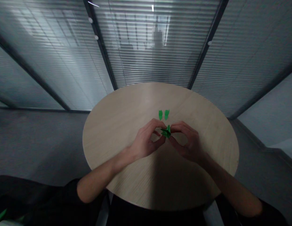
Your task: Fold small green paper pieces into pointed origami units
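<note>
The fingers [153,124] of the left hand [146,142] and of the right hand [187,142] are pressed together on the green folded paper [166,131]. They pinch it from either side, thumbs below and forefingers curled over. The paper is held at the middle of the round worktop [122,110]; whether it touches the surface cannot be told. Just beyond the fingertips, 2 small green folded pieces [160,115] lie side by side on the worktop, close together and a little apart from the held one. Both bare forearms come in over the near edge, dark sleeves at the elbows. Behind the worktop stands a glass wall with closed blinds [146,47].
</note>
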### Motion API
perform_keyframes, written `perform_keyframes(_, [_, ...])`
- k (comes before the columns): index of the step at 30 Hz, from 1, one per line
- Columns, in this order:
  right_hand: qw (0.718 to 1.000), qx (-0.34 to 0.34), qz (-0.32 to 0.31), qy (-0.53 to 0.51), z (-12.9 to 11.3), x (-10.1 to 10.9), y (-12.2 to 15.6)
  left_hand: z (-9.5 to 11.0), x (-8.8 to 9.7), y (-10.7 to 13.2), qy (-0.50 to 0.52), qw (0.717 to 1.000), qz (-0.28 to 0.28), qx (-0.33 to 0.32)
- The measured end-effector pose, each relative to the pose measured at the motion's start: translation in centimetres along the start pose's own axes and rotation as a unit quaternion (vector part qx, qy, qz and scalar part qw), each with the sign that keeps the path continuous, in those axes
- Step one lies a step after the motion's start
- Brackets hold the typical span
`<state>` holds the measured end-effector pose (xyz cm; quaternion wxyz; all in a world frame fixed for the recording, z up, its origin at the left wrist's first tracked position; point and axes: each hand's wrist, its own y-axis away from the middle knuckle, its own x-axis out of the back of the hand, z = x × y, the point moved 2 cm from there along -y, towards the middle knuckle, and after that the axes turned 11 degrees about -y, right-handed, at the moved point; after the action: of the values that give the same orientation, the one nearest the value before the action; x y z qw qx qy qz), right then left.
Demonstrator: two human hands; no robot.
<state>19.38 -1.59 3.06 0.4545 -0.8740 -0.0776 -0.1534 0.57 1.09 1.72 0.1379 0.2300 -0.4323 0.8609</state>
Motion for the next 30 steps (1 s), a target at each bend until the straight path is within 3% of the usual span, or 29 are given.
perform_keyframes(19, [0.998, 0.035, 0.015, 0.042, -0.04, 0.11, 0.02, 0.46, 0.30, -0.24, -0.015, 0.999, 0.001, -0.029])
perform_keyframes(30, [0.999, 0.000, 0.033, 0.037, -0.10, 0.17, 0.25, 0.52, 0.32, -0.32, -0.032, 0.998, 0.011, -0.062])
